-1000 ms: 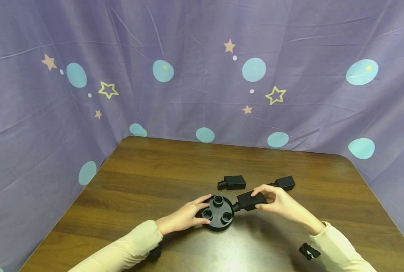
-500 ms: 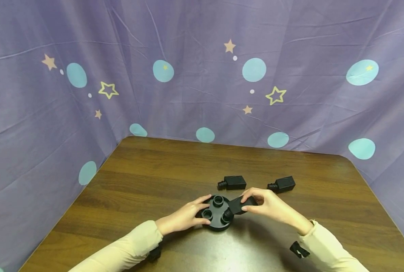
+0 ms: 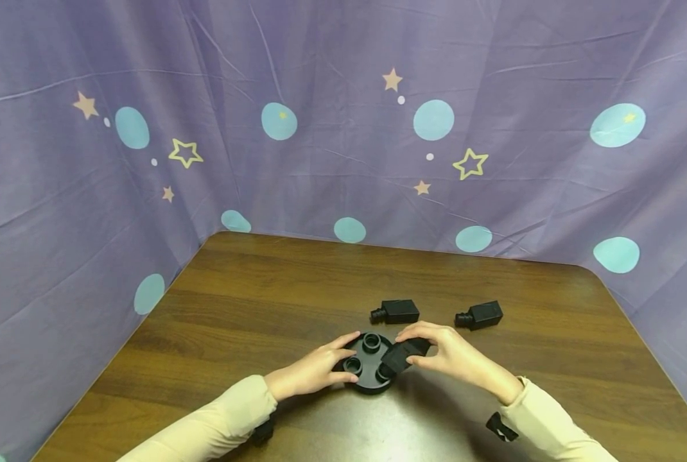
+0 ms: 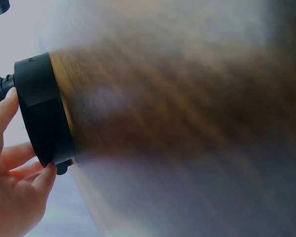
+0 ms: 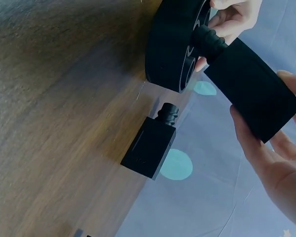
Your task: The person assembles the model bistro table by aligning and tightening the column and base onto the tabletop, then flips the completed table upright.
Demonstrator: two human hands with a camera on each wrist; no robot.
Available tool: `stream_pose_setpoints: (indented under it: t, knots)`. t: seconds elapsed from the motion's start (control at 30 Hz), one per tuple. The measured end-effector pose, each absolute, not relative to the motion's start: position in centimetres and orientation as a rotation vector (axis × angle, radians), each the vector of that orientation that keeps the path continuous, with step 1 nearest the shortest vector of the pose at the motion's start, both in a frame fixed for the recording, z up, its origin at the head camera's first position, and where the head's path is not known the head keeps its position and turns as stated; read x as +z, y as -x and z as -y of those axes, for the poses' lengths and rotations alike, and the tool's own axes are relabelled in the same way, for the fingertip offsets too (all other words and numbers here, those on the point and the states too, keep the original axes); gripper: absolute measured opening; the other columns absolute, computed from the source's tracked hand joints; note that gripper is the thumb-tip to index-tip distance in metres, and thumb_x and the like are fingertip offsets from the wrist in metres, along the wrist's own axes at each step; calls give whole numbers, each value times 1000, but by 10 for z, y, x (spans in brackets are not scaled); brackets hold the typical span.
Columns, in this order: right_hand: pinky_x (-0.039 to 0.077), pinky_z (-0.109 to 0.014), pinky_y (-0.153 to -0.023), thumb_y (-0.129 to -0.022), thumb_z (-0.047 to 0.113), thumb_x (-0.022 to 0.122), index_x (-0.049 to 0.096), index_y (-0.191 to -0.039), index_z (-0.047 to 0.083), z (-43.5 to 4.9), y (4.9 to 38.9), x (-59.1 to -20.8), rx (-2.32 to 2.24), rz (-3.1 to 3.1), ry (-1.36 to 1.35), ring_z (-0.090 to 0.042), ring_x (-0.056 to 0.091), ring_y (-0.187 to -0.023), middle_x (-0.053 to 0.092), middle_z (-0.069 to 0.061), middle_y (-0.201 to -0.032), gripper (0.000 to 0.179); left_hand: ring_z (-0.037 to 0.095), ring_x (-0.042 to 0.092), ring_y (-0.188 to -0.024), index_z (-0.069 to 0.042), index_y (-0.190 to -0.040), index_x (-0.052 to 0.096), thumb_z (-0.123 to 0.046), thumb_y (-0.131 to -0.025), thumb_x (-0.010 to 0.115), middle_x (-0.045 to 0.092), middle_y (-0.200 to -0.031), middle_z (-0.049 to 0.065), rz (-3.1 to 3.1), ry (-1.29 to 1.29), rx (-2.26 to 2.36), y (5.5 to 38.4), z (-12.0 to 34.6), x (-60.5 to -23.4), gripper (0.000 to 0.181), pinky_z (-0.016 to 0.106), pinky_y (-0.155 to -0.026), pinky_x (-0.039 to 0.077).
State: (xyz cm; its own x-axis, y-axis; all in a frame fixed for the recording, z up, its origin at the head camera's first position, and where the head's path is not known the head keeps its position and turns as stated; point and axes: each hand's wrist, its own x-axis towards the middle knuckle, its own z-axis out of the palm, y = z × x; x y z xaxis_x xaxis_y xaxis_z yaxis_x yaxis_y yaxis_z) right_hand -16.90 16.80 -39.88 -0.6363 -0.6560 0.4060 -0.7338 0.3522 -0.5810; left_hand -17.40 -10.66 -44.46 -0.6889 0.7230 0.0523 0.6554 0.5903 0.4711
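Observation:
A round black base (image 3: 368, 371) with raised ring sockets on top lies on the table. My left hand (image 3: 311, 370) holds it by its left edge, thumb and fingers spread round the rim. With thumb and fingers, my right hand (image 3: 456, 356) grips a black rectangular block with a threaded neck (image 5: 254, 91). That block is tilted over the base's right side, its neck at the near right socket. In the right wrist view the neck meets the socket mouth at a slant; how deep it sits is hidden. The left wrist view shows the side of the base (image 4: 44, 108).
Two similar black blocks lie on the table behind the base, one block (image 3: 400, 311) just beyond it and another block (image 3: 479, 315) farther right. Brown wooden tabletop (image 3: 274, 282) surrounds them. A purple patterned curtain (image 3: 320, 128) hangs behind the table and at its sides.
My right hand has moved left with the block, from beside the base to over the near right socket, and the block has tilted up. My left hand stays on the base.

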Motion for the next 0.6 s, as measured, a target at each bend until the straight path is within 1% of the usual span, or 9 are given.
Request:
stream_pose_setpoints:
  t: [0.1,0.17,0.37,0.6]
  knots:
    - [48,-30,-80,-76,8,69,61,-104,8,-167,167,-396,1125,2521,-1282,-17,55,-97,59,-3,-104,30,25,40,-121,7,-116,54,-35,-85,56,28,-141,14,-2675,-1175,685,174,107,-445,52,33,-97,37]
    - [47,-32,-81,-75,8,69,61,-104,9,-166,166,-395,1107,2531,-1273,-18,55,-99,58,-4,-106,31,25,40,-121,7,-115,54,-36,-85,55,28,-141,14,-2673,-1179,682,174,107,-445,52,33,-96,37]
    - [48,-34,-81,-72,10,71,63,-105,8,-162,165,-396,1056,2601,-1229,-19,55,-101,58,-7,-109,34,25,40,-121,7,-115,55,-35,-86,55,27,-141,14,-2662,-1178,689,175,107,-444,51,32,-96,37]
    - [49,-32,-80,-74,8,70,63,-106,4,-157,165,-397,1074,2605,-1279,-24,55,-101,58,-10,-111,33,25,40,-120,7,-114,55,-34,-85,56,27,-141,13,-2659,-1169,695,174,106,-444,50,33,-96,37]
